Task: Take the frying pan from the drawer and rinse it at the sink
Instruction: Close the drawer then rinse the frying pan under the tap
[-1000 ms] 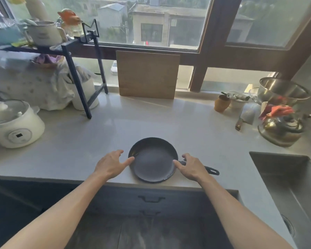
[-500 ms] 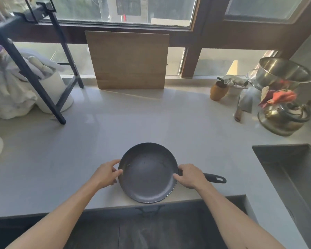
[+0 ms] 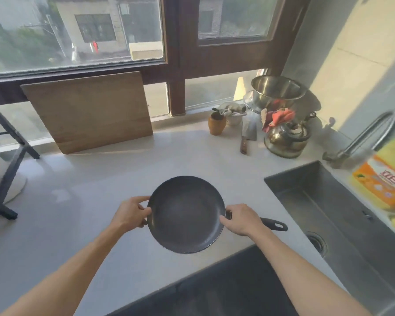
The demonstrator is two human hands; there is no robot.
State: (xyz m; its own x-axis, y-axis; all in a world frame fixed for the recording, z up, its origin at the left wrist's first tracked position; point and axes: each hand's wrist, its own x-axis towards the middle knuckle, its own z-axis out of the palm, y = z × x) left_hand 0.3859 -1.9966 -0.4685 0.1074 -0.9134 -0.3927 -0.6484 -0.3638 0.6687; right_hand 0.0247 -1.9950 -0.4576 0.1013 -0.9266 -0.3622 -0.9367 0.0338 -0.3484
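The pan (image 3: 185, 213) sits level between both hands near the front edge of the table (image 3: 96, 179), face up and empty, and it cannot be told whether its base rests on the table or is just clear of it. The left hand (image 3: 130, 213) is clamped on the pan's left rim, thumb over the lip and fingers under it; the right hand (image 3: 240, 218) is closed around the root of the handle (image 3: 274, 224), where it joins the bowl. The handle is the pan's long axis, and it points right, straight toward the sink (image 3: 342, 215), which lies well apart to the right with its near wall running away from the viewer. So the right hand is the nearer one to the basin, and the carry would likely be a sideways travel to the right, handle leading. The faucet (image 3: 363, 137) arches over the sink's far right corner, and a yellow bottle (image 3: 384, 179) stands on the ledge just beside it. The sink looks empty apart from its drain (image 3: 316, 241). At the back a steel bowl (image 3: 277, 90) stands above a kettle (image 3: 287, 137), with a red cloth (image 3: 277, 117) between them; what the bowl holds is hidden. A brown cup (image 3: 217, 124) and a cleaver (image 3: 248, 135) lie to their left.
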